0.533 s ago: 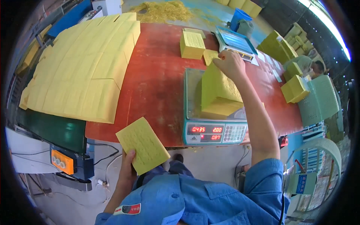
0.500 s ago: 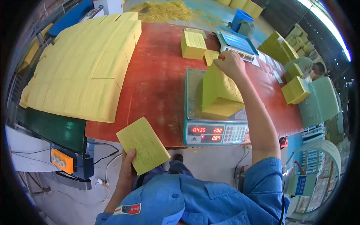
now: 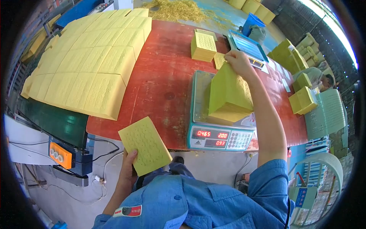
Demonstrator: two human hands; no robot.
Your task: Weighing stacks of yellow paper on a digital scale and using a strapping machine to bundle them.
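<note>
My left hand (image 3: 127,168) holds a thin yellow-green embossed sheet (image 3: 144,145) by its lower edge, below the near edge of the red table (image 3: 167,80). My right hand (image 3: 238,61) reaches forward and grips the top of a tall stack of the same yellow-green sheets (image 3: 228,93). That stack stands tilted on the pan of a digital weighing scale (image 3: 219,133) with a lit red display.
A large bed of yellow sheets (image 3: 91,65) covers the table's left side. A smaller stack (image 3: 204,45) and a second scale (image 3: 248,45) sit farther back. More stacks (image 3: 301,101) and a seated person (image 3: 324,80) are at the right.
</note>
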